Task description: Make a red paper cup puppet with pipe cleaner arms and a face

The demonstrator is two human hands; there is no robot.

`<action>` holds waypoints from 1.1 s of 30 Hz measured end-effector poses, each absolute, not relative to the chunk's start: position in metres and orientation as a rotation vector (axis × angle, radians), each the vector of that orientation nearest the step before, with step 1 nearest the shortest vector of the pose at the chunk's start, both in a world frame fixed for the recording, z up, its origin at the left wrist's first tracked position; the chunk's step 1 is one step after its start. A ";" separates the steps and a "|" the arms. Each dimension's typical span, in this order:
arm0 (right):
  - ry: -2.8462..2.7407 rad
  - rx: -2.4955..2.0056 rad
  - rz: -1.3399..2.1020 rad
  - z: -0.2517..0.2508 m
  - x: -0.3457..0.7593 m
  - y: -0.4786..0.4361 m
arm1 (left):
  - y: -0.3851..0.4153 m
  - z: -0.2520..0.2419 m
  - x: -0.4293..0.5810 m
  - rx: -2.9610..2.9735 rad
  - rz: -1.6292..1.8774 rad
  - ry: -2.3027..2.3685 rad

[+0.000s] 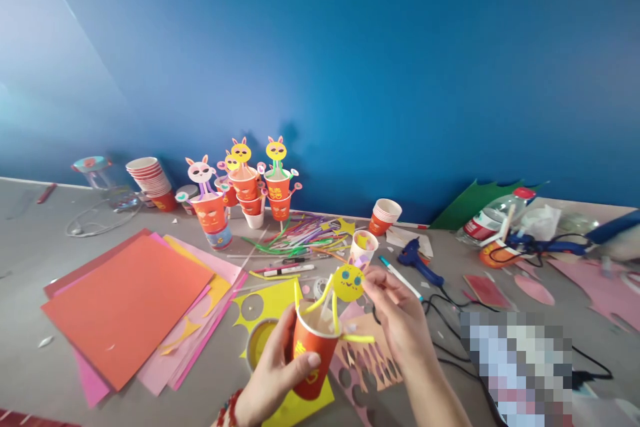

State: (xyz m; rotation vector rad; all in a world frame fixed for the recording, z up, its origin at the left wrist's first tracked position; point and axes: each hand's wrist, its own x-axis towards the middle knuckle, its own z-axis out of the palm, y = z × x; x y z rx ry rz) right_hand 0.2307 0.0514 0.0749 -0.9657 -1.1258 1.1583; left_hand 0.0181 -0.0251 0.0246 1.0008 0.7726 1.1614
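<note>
My left hand [274, 373] is wrapped round an orange paper cup [311, 353] held tilted above the table. Yellow pipe-cleaner arms [357, 338] stick out of the cup, and a yellow round paper face [348, 282] stands above it on a stick. My right hand [395, 317] pinches the edge of that face with its fingertips. Under the cup lie a yellow sheet with round holes [265, 303] and a roll of tape [260, 343].
A stack of orange, pink and yellow paper sheets [130, 303] lies at left. Finished cup figures [245, 183] stand by the blue wall, with cup stacks [150, 180], pipe cleaners [300, 233], markers [287, 271], a blue glue gun [417, 260], a plastic bottle [493, 217] and black cables [445, 347].
</note>
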 end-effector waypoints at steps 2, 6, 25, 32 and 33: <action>-1.189 -0.954 1.161 0.076 0.227 0.052 | -0.025 0.026 0.019 0.997 1.160 0.774; -1.249 -0.948 1.151 0.080 0.221 0.053 | -0.025 0.028 0.020 0.982 1.176 0.764; -1.234 -0.995 1.111 0.082 0.214 0.053 | -0.025 0.031 0.022 0.942 1.171 0.755; -1.250 -1.019 1.036 0.083 0.212 0.051 | -0.025 0.035 0.021 0.958 1.167 0.755; -1.252 -1.018 1.031 0.083 0.212 0.051 | -0.025 0.036 0.021 0.960 1.168 0.757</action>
